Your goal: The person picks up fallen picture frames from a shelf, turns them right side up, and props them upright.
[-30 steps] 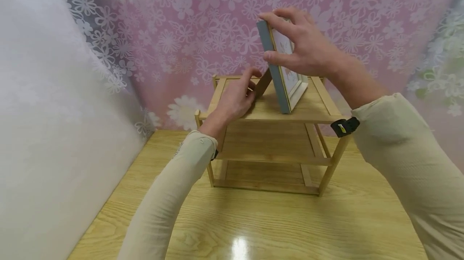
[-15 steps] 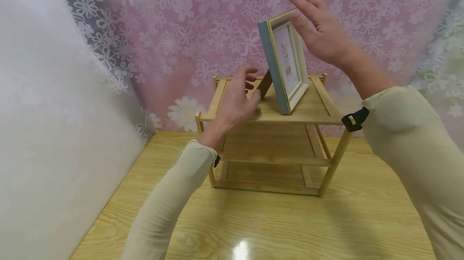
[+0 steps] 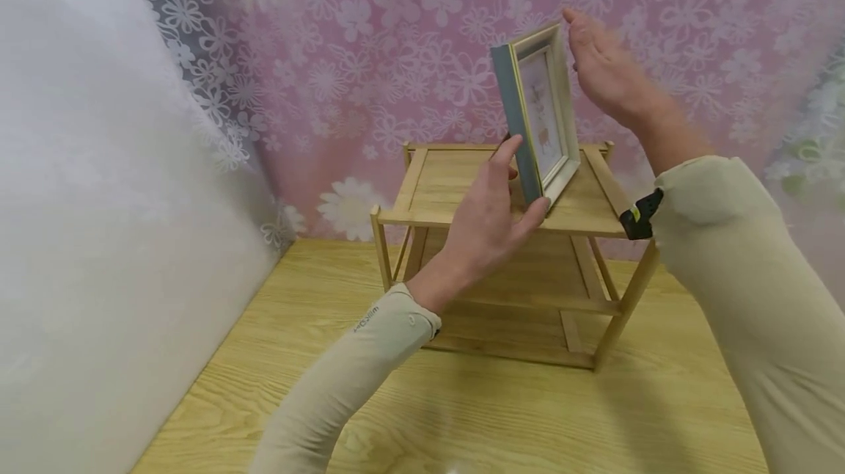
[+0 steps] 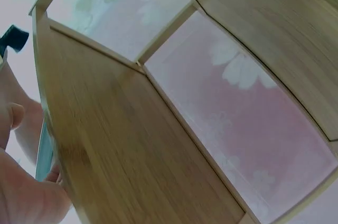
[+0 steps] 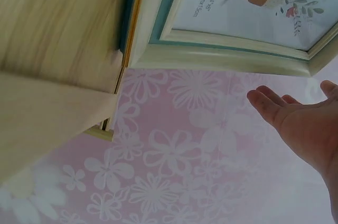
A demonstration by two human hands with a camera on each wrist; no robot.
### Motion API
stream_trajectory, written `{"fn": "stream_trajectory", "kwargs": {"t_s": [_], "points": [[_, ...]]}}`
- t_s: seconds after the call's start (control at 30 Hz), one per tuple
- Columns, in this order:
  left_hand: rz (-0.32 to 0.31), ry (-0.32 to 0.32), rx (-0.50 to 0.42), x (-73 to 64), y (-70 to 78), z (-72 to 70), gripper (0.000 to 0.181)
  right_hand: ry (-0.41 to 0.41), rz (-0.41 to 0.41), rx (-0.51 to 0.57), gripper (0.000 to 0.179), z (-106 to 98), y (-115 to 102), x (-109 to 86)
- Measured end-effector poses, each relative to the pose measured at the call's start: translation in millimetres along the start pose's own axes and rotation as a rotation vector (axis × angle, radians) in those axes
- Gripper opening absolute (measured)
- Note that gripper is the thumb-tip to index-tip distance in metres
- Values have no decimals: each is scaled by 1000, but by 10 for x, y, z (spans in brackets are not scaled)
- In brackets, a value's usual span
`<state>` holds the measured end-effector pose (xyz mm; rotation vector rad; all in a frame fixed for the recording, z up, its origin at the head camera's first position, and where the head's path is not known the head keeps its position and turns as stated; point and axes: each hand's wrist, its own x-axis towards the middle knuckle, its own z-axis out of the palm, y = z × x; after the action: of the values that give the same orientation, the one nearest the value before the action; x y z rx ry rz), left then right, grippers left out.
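Observation:
A picture frame (image 3: 543, 114) stands tilted back on the top of the wooden rack (image 3: 439, 179). It has a cream front, a blue-grey side and a small deer print. My left hand (image 3: 485, 213) grips its lower left corner, thumb at the front bottom and index finger along the side. The back leg is mostly hidden behind that hand. In the left wrist view the hand (image 4: 29, 189) is partly cut off beside the shelf board. My right hand (image 3: 610, 78) is held with extended fingers just right of the frame's upper corner. The right wrist view shows a gap between fingertips and frame (image 5: 227, 57).
Two lower shelves (image 3: 528, 268) lie under the rack's top, and its legs stand on a wood-grain surface (image 3: 370, 386). A pink flowered curtain (image 3: 396, 56) hangs close behind. White cloth (image 3: 132, 202) borders the left side.
My right hand has let go of the frame's top and moved right. My left hand has shifted right from the back leg to the frame's lower corner. The view has turned slightly.

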<state>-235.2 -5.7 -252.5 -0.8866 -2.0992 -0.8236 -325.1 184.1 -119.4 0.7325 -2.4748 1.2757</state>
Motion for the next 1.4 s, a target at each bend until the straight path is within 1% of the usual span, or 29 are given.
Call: {"fn": "stream_trajectory", "kwargs": {"t_s": [0.07,0.2,0.27,0.4,0.5,0.63,0.73,0.87,1.03,1.23,1.4], "points": [[-10,1,47,13,17,52,82,18,2,-10,60,20,-9,33],[-46,-2,110,31,43,130,87,66,10,-124,59,64,-68,104],[-58,-1,130,32,48,154,87,68,13,-173,58,93,-99,135],[-69,7,158,31,50,176,86,58,16,-201,58,142,-115,169],[-57,14,157,21,51,184,85,68,8,-200,57,159,-84,162],[-49,27,140,13,45,188,85,60,24,-168,54,164,-35,144],[-57,35,127,20,41,186,85,46,41,-121,52,152,-16,137],[-73,32,103,29,43,164,84,26,36,-78,55,124,-8,142],[-110,15,64,33,45,131,85,5,34,-80,62,80,-13,126],[-114,-5,35,31,20,82,84,1,50,-98,66,49,-25,79],[-145,-33,1,28,-4,35,84,-8,66,-107,69,22,-26,56]]}}
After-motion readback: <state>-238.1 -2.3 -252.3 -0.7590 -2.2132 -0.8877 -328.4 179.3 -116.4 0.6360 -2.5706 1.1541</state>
